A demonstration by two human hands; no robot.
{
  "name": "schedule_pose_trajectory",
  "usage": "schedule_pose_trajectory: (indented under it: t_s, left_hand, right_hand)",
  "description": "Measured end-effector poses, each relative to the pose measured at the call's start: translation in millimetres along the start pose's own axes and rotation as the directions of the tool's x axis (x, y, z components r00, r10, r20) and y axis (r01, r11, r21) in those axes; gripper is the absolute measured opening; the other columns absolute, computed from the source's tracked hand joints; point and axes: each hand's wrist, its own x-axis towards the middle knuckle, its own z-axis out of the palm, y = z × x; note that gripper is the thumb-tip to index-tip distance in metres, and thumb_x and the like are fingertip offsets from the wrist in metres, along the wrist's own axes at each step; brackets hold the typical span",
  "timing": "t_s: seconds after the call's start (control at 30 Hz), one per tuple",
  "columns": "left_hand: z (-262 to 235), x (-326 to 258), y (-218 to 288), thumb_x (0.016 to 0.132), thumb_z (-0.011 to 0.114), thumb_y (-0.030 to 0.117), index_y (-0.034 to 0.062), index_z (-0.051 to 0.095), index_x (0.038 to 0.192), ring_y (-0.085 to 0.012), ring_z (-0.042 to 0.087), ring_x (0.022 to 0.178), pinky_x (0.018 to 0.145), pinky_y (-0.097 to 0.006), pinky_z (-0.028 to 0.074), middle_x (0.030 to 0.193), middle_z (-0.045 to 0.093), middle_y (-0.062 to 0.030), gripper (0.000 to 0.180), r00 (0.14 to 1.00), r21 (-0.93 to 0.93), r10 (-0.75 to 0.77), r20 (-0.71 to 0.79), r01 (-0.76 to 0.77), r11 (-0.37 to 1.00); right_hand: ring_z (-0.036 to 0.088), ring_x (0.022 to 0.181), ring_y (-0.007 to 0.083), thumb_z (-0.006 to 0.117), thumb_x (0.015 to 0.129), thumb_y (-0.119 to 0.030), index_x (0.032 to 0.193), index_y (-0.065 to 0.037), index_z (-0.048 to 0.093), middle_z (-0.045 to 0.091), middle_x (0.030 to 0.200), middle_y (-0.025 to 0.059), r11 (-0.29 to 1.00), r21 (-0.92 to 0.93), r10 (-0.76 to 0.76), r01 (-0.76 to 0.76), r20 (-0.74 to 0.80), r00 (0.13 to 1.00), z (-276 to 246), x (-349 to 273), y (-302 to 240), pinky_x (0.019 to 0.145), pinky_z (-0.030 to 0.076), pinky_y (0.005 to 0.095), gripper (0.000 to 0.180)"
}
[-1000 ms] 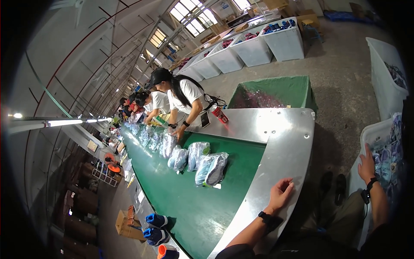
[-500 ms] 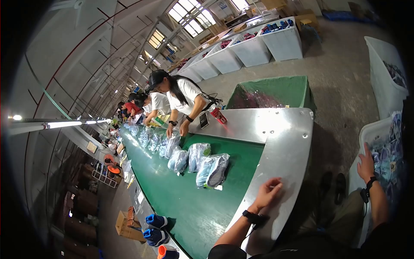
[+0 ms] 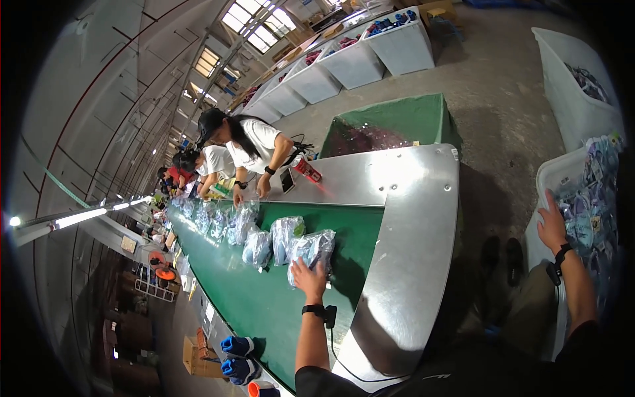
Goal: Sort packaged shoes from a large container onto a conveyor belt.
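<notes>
My left hand (image 3: 308, 276) is over the green conveyor belt (image 3: 264, 314), its fingers spread against the near side of a clear-bagged pair of shoes (image 3: 314, 248). They do not look closed around the bag. Beside that pair stand another bagged pair (image 3: 284, 231) and a bagged bluish shoe bundle (image 3: 256, 247). Off to the right, my right hand (image 3: 551, 226) is open with fingers extended at the rim of a white bin (image 3: 552, 173). In this bin lie several bagged light-blue and purple shoes (image 3: 585, 221).
A metal table edge (image 3: 410, 264) curves round the belt's end. Co-workers (image 3: 254, 142) handle bags along the far side. A red can (image 3: 307, 171) and a phone (image 3: 287, 180) lie near a green bin (image 3: 436, 119). Blue shoes (image 3: 239, 369) sit at the belt's near-left edge.
My left hand has moved from above the metal edge, forward and left, to the nearest bagged shoes. My right hand stays at the white bin. The view has shifted slightly.
</notes>
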Motion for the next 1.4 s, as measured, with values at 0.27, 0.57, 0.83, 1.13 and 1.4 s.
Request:
schedule_pose_trajectory:
  t_s: [0.27, 0.57, 0.83, 1.13, 1.4]
  left_hand:
    - [0.6, 44.3, -34.6, 0.093, 0.069, 0.045, -0.0093, 0.049, 0.146, -0.0489, 0.051, 0.137, 0.115, -0.045, 0.042, 0.151, 0.049, -0.0332, 0.078, 0.963, 0.061, -0.242, 0.121, 0.236, 0.97]
    - [2.0, 12.2, -36.0, 0.092, 0.077, 0.032, 0.0078, 0.062, 0.093, -0.0087, 0.036, 0.042, 0.039, -0.027, 0.023, 0.062, 0.049, 0.003, 0.029, 0.743, -0.592, -0.289, 0.603, 0.66, 0.462]
    - [10.6, -58.1, -30.5, 0.08, 0.09, 0.017, 0.0009, 0.043, 0.14, -0.0178, 0.061, 0.09, 0.072, -0.032, 0.054, 0.128, 0.052, -0.0153, 0.078, 0.995, -0.436, -0.067, -0.079, 0.026, 0.899]
    - [-63.0, -141.4, 64.2, 0.101, 0.061, 0.016, 0.0081, 0.031, 0.152, -0.0264, 0.058, 0.121, 0.093, -0.045, 0.057, 0.137, 0.05, -0.011, 0.06, 0.876, -0.854, 0.023, 0.482, 0.463, 0.238]
    - [-51.1, -157.3, 101.9, 0.101, 0.067, 0.014, 0.012, 0.012, 0.165, -0.0306, 0.053, 0.133, 0.105, -0.046, 0.051, 0.156, 0.035, -0.0235, 0.084, 0.865, -0.837, 0.168, 0.473, 0.382, 0.392]
  right_hand:
    - [0.046, 0.14, 0.04, 0.072, 0.082, -0.001, 0.108, 0.002, 0.07, 0.024, 0.169, 0.0164, 0.999, -0.046, -0.003, 0.003, -0.01, 1.0, 0.3, -9.2, 6.8, 0.11, 0.045, 0.0479, 0.026]
    - [0.048, 0.136, 0.0426, 0.072, 0.082, -0.002, 0.103, 0.0, 0.069, 0.027, 0.167, 0.0179, 0.998, -0.061, 0.017, -0.016, 0.011, 1.0, -7.1, -7.2, 2.0, 0.107, 0.047, 0.049, 0.021]
    - [0.049, 0.135, 0.0413, 0.073, 0.082, -0.003, 0.105, -0.001, 0.07, 0.028, 0.167, 0.0175, 0.998, -0.05, -0.049, 0.048, -0.02, 0.999, -3.4, 5.2, -12.8, 0.106, 0.048, 0.0481, 0.024]
    - [0.048, 0.137, 0.0412, 0.072, 0.08, -0.003, 0.107, -0.002, 0.07, 0.027, 0.168, 0.0164, 0.998, -0.057, -0.003, 0.005, 0.029, 1.0, -9.7, 2.4, -10.2, 0.109, 0.048, 0.0468, 0.027]
    - [0.047, 0.138, 0.0417, 0.072, 0.081, -0.006, 0.112, -0.003, 0.07, 0.031, 0.166, 0.017, 0.998, -0.032, 0.057, -0.054, 0.107, 0.993, -18.8, 3.2, -26.7, 0.111, 0.045, 0.0475, 0.031]
